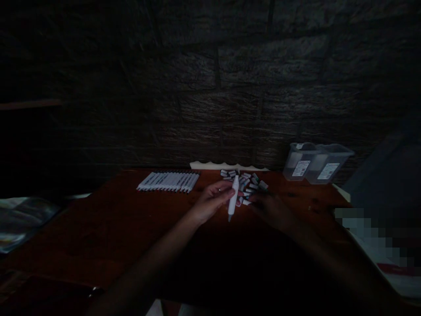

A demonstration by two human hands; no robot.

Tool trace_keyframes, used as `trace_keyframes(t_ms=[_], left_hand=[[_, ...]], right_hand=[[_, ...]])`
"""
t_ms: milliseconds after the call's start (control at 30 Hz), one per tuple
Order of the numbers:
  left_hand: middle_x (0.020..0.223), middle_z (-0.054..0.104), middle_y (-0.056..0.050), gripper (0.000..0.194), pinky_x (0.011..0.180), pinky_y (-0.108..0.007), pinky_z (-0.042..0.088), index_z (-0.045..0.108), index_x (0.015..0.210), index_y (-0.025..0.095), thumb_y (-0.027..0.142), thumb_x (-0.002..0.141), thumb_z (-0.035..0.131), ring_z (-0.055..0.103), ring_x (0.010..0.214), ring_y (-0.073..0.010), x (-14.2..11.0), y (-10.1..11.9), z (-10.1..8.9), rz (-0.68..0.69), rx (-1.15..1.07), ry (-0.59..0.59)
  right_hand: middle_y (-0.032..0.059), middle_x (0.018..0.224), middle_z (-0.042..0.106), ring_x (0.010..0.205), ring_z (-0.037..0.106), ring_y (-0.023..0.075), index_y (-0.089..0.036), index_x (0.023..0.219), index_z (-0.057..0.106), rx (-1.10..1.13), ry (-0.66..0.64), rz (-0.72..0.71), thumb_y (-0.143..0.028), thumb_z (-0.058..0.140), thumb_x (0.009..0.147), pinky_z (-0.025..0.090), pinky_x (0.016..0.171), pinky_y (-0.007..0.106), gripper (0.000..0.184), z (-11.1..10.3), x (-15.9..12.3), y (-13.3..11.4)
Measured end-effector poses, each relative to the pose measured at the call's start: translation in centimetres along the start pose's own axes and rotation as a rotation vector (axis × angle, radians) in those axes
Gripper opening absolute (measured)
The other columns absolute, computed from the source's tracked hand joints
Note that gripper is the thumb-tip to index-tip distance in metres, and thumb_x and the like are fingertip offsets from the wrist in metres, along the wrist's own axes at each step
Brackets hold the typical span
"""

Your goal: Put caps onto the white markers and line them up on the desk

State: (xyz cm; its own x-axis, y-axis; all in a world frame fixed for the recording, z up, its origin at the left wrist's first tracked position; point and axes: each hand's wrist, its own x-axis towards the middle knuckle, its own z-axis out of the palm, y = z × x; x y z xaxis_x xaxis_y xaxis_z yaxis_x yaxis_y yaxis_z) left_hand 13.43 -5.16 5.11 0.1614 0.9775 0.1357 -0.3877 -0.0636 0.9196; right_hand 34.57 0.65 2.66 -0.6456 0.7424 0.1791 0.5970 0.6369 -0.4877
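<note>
A white marker (233, 202) is held over the middle of the wooden table (131, 228), its dark tip (229, 217) pointed toward the near edge and its narrower pale end toward the wall (204, 105). It is pinched around the barrel by the thumb and fingers of the left hand (210, 200). By its look, the barrel may be judged light, stiff and rather smooth, so a slight roll under the fingers could be expected; it is best gripped at mid-length, with the tip, likely the delicate part, left untouched. The right hand (272, 210) is placed low beside a loose heap of caps (252, 180); whether one is grasped there cannot be told in the dim light. To the left, more white markers (167, 181) are laid side by side in a row. Farther right, two clear containers (317, 162) are stood near the wall.
</note>
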Motion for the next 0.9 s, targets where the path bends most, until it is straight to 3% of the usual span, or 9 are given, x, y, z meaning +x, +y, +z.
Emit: trace_keyframes(t_ms=[167, 333, 467, 667, 900], left_hand=[[0.085, 0.075, -0.008, 0.028, 0.069, -0.027, 0.056, 0.07, 0.097, 0.015, 0.031, 0.075, 0.078, 0.07, 0.072, -0.0163, -0.4, 0.0, 0.0, -0.015, -0.037, -0.086], [0.091, 0.074, -0.012, 0.031, 0.068, -0.028, 0.056, 0.071, 0.103, 0.013, 0.032, 0.079, 0.075, 0.069, 0.076, -0.0188, -0.6, 0.0, 0.0, -0.081, -0.046, -0.14], [0.085, 0.073, -0.013, 0.034, 0.055, -0.024, 0.049, 0.071, 0.105, 0.011, 0.036, 0.082, 0.071, 0.064, 0.06, -0.0137, -0.9, 0.2, 0.0, -0.144, -0.078, -0.201], [0.078, 0.071, -0.011, 0.029, 0.049, -0.021, 0.04, 0.073, 0.1, 0.012, 0.035, 0.081, 0.072, 0.059, 0.054, -0.0112, -1.1, 0.5, 0.2, -0.208, -0.115, -0.175], [0.079, 0.072, -0.012, 0.032, 0.047, -0.02, 0.039, 0.073, 0.1, 0.012, 0.037, 0.08, 0.073, 0.059, 0.054, -0.0113, -0.9, 0.0, 0.0, -0.232, -0.08, -0.188]], right_hand=[[0.0066, 0.106, 0.073, 0.092, 0.068, 0.0215, -0.023, 0.106, 0.069, 0.181, 0.156, -0.049, -0.028, 0.052, 0.092, 0.051, 0.083, 0.036, 0.023, -0.7, 0.0, -0.1], [0.0058, 0.106, 0.072, 0.095, 0.067, 0.0193, -0.022, 0.111, 0.066, 0.492, 0.336, -0.056, -0.04, 0.053, 0.092, 0.053, 0.085, 0.032, 0.029, -1.9, -0.5, -1.8], [0.0046, 0.101, 0.072, 0.091, 0.067, 0.0177, -0.022, 0.106, 0.067, 0.702, 0.456, 0.001, -0.044, 0.057, 0.09, 0.054, 0.079, 0.029, 0.028, -2.6, -0.7, -2.9], [-0.0006, 0.069, 0.066, 0.056, 0.054, 0.0107, -0.021, 0.092, 0.068, 0.866, 0.497, 0.08, -0.048, 0.065, 0.083, 0.046, 0.05, 0.021, 0.029, -3.1, -0.4, -2.7], [-0.0019, 0.069, 0.066, 0.052, 0.05, 0.0083, -0.021, 0.094, 0.071, 0.89, 0.477, 0.005, -0.044, 0.066, 0.084, 0.043, 0.048, 0.02, 0.026, -3.2, -0.5, -2.9]])
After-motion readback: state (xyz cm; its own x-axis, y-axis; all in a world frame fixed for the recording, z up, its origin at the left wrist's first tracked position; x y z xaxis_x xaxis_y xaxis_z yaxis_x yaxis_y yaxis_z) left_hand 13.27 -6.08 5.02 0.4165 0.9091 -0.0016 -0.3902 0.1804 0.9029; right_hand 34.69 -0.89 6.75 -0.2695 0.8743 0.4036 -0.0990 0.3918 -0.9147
